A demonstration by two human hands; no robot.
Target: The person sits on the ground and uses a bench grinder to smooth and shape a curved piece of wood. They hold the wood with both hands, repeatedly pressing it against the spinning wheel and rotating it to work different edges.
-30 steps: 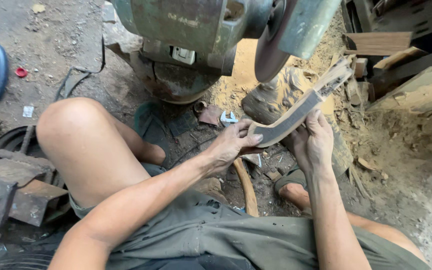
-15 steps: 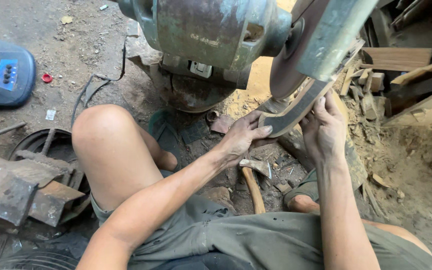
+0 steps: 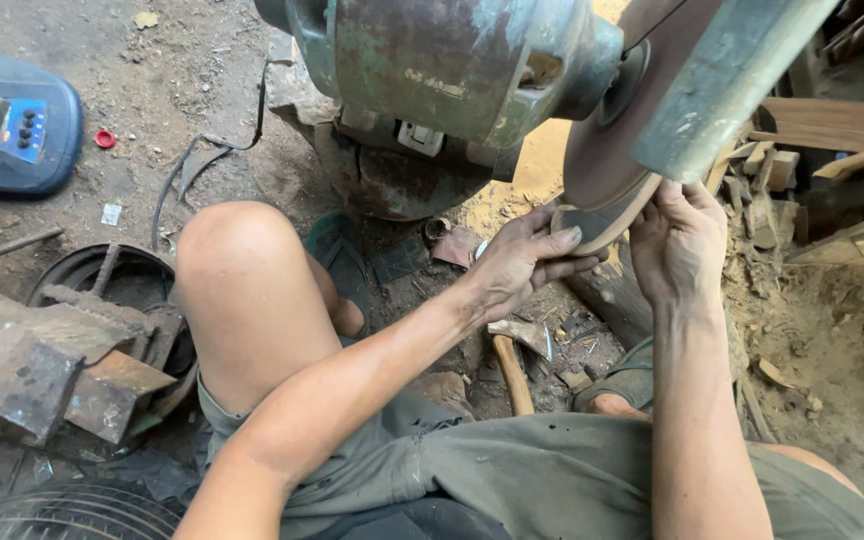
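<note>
I hold a curved metal blade (image 3: 607, 222) up against the underside of a dark grinding wheel (image 3: 607, 150) on a green bench grinder (image 3: 452, 70). My left hand (image 3: 517, 265) grips the blade's near end, fingers stretched along it. My right hand (image 3: 680, 240) grips the far end just under the wheel's green guard (image 3: 722, 80). Most of the blade is hidden by my hands and the wheel.
A hammer (image 3: 517, 350) with a wooden handle lies on the dirt between my legs. Rusty metal blocks (image 3: 42, 370) sit at the left over a round tyre-like ring (image 3: 102, 275). A blue device (image 3: 22, 135) lies far left. Wood scraps (image 3: 822, 140) pile at the right.
Both hands have lifted the blade from below the grinder up against the wheel, and the view has moved closer to the grinder.
</note>
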